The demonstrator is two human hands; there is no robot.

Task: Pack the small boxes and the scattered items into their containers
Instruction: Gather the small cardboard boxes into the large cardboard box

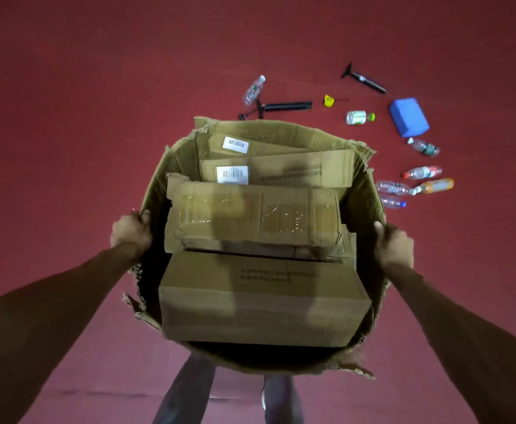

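Red floor (67, 117) all round: left hand (131, 232) and right hand (393, 246) each clamp the big carton's (370, 191) rim, small boxes (263, 296) packed inside. Bottles (422, 172), pumps (287, 105) and seemingly a blue block (409, 117) lie scattered far right, unpacked.

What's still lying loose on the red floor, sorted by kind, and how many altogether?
Plastic bottles: 7, e.g. the orange one and the green-capped one
Black hand pumps: 2
Blue block: 1
Small yellow item: 1
Total: 11
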